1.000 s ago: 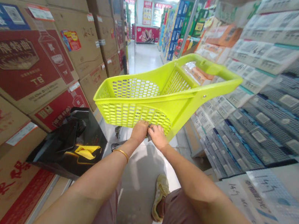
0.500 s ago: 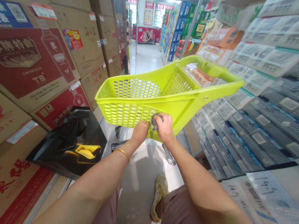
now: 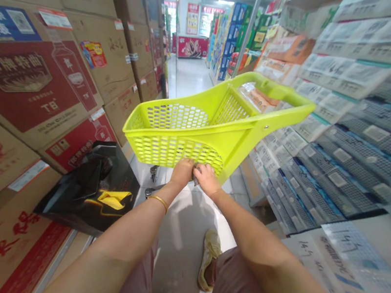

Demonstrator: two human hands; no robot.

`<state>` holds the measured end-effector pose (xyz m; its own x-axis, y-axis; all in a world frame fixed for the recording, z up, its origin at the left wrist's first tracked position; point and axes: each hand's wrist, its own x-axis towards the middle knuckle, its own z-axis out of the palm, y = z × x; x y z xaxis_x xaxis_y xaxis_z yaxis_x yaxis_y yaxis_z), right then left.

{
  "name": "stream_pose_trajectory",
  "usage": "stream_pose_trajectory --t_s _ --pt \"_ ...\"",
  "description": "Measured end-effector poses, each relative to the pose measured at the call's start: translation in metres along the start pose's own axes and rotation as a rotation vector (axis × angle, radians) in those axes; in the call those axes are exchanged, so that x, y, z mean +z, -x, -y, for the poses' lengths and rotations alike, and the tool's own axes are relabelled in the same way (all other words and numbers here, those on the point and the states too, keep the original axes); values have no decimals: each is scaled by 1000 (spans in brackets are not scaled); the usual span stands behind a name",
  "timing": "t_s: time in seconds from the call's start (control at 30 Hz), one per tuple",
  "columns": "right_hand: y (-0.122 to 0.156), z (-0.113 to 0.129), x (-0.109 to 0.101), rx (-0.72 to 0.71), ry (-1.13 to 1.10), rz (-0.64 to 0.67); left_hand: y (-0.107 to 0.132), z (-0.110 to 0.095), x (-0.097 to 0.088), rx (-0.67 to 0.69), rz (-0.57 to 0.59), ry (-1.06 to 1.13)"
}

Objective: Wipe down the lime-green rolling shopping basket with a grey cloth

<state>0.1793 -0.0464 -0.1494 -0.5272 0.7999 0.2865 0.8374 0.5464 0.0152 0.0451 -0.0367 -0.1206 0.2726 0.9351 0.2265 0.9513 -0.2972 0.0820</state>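
A lime-green plastic shopping cart (image 3: 183,129) stands sideways before me, with slotted basket walls and a loop handle at the upper right. My left hand (image 3: 182,171), with a gold bangle on its wrist, is closed at the lower edge of the basket wall; its fingertips are hidden. Right beside it, my right hand (image 3: 206,178) has its fingers closed on a dark grey crumpled wad (image 3: 196,172), held against the same lower edge. Too little of the wad shows to tell its material.
Stacked cartons (image 3: 29,70) wall the left side. A black bag (image 3: 88,189) with a yellow piece (image 3: 113,199) lies by them. Packaged goods (image 3: 350,156) are piled on the right. My shoe (image 3: 209,260) is on the floor under my arms. An aisle (image 3: 190,74) runs beyond the cart.
My right hand has moved down and slightly left along the basket wall with the grey wad, reaching the lower edge. My left hand stays in about the same place.
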Motion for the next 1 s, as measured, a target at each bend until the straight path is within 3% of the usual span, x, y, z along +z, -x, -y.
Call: stream_pose_trajectory --t_s 0.13,0.5,0.8,1.0 --pt "0 0 -6 -48 27 56 1 1 0 8 1 -4" --pt "-8 -28 -49 118 -20 -321 1 -7 -3 -22 -11 -18" --pt "3 -31 -49 97 -91 -372 3 -36 -15 121 -21 27" --pt "5 -33 -51 81 -57 -339 -2 -41 -8 67 -14 85"
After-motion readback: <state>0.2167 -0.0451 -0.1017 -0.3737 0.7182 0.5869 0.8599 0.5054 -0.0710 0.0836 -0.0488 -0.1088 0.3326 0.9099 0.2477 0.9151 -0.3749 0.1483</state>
